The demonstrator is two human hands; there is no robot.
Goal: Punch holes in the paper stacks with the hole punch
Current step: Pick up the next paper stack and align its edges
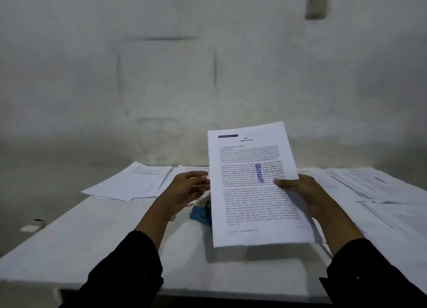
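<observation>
- right hand (307, 195) pinches a printed paper stack (254, 185) at its 3 o'clock edge, thumb on top, holding it tilted above the table (92, 238)
- left hand (184, 190) is loose and spread, right at the stack's 9 o'clock edge; can't tell if it's touching
- blue hole punch (201, 215) sits on the table, half hidden under the stack
- more sheets (131, 180) at 10 o'clock, another pile (381, 187) at 2 o'clock

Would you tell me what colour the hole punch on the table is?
The hole punch is blue, seen in the head view, partly hidden behind the held paper stack.
</observation>
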